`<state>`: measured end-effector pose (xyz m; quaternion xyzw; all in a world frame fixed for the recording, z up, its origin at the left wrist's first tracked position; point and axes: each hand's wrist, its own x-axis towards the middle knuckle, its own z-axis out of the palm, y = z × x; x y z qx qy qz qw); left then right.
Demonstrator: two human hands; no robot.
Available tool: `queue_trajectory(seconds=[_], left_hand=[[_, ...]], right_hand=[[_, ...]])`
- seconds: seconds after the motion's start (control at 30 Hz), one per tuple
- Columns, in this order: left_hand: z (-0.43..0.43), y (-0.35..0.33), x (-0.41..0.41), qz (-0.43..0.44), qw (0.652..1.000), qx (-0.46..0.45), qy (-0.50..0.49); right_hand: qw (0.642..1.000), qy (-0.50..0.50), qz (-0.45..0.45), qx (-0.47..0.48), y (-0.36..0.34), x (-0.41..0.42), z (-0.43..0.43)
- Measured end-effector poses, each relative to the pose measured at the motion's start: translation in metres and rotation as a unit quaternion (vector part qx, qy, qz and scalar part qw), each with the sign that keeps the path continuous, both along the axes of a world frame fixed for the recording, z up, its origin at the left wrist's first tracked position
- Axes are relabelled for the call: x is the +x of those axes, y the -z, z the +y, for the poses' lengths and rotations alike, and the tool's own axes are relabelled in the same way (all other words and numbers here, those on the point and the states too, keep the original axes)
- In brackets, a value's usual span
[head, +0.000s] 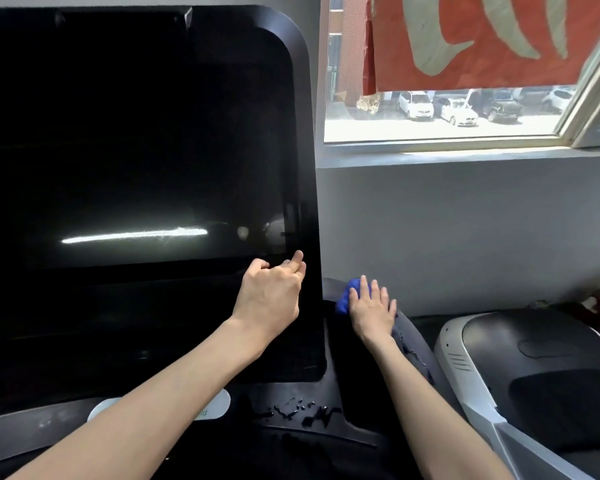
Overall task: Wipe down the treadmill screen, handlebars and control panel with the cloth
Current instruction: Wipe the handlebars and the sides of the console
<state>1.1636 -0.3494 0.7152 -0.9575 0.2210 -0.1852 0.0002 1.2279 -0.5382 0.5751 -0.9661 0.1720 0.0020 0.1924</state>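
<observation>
Left hand [271, 299] is up at the lower right corner of the big dark screen [136, 150], fingers [297, 259] curled in together, knuckles against the glossy bezel, nothing held in them. Just right of the screen, the right hand [373, 315] lies flat on the blue cloth [352, 296], fingers spread apart and straight, pressing it onto the dark handlebar [416, 348]; the cloth is bunched under the fingertips and pokes out on the screen side.

Below the screen, water droplets [298, 410] sit on the black control panel [326, 386]; more drops bead on the handlebar under the right wrist. A white oval label [219, 407] lies below the screen too, with a scrap of green lettering at its edge; the left forearm covers the rest, so it cannot be read.

Up and right of the screen, a window [447, 133] shows parked cars [458, 112]; a red banner [482, 36] hangs across it with large pale strokes, no readable word. Far right of the screen sits a white and black machine housing [534, 358].
</observation>
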Motion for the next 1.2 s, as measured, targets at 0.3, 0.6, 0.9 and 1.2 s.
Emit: queue_trajectory(seconds=[0.3, 0.6, 0.9, 1.2], left_hand=[[-0.012, 0.005, -0.016, 0.025, 0.998, -0.015, -0.049], [-0.049, 0.015, -0.034, 0.019, 0.997, -0.024, -0.064], [-0.102, 0.034, -0.044, 0.307, 0.907, -0.28, 0.071], [-0.083, 0.0, -0.038, 0.312, 0.838, -0.426, 0.138]], right_hand=[[0.994, 0.005, 0.021, 0.106, -0.015, -0.04, -0.077], [0.988, 0.103, 0.06, 0.098, -0.028, -0.06, -0.094], [0.859, -0.016, -0.024, 0.512, -0.105, -0.094, -0.07], [0.841, -0.039, -0.018, 0.539, -0.151, -0.119, -0.065]])
